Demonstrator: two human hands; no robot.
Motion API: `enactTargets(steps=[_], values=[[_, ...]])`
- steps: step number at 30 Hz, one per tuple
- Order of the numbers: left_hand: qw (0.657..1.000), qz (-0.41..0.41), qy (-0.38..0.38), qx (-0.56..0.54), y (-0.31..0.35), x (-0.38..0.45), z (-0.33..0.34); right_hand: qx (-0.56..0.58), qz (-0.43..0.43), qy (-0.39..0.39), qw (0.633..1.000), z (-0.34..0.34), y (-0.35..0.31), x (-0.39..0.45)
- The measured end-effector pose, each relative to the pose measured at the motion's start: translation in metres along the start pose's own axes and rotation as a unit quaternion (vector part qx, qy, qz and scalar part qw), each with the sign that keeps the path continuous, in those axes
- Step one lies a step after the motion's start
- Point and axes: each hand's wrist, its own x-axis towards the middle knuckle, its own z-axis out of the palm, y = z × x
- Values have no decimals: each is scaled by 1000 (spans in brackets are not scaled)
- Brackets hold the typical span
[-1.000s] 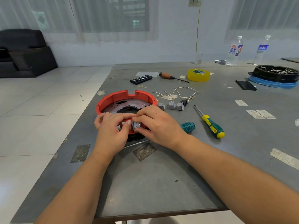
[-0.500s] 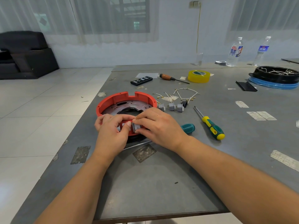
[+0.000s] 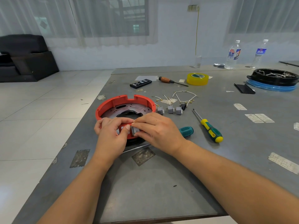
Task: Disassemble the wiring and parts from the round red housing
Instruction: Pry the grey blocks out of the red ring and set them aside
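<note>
Right hand: the right hand (image 3: 159, 130) lies over the near rim of the housing, forefinger and thumb curled round a small grey switch (image 3: 135, 130) set in that rim.
Left hand: the left hand (image 3: 111, 135) grips the same near rim beside it, fingers hooked over the top edge, thumb pressed on the red wall just left of the switch.
Housing: the round red housing (image 3: 113, 102) sits flat near the left edge of the tabletop, a notch in its far wall, a dark perforated plate inside.
Loose parts: three grey switches (image 3: 170, 109) stand in a row just right of the housing; white wires (image 3: 184, 96) with brass ends lie behind them.
Tools: a yellow-and-green screwdriver (image 3: 208, 128) lies right of the hands; a teal handle (image 3: 186, 131) shows just beside the right wrist.
Tabletop: the grey tabletop (image 3: 145, 191) is scuffed, with worn patches and paper label scraps; farther back lie a yellow tape roll (image 3: 197, 79), a wood-handled screwdriver (image 3: 169, 81) and a black bit case (image 3: 140, 83). A black round tray (image 3: 273, 78) holding wires sits at the far right, two water bottles (image 3: 233, 54) behind it.
Room: pale floor tiles (image 3: 40, 118), a dark sofa (image 3: 24, 59) at left, sheer curtains (image 3: 97, 21) over the windows.
</note>
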Motion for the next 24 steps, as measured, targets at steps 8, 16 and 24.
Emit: enactTargets(steps=[8,16,24], values=[[1000,-17,-9,-7,-1,1,-1,12,3,-2,1000,-1,-3,-4],[1000,22,1,-1,0,-3,-3,43,36,-29,998,-4,-3,-1],[999,42,6,19,-3,-4,1,112,99,-21,989,-17,-6,1]])
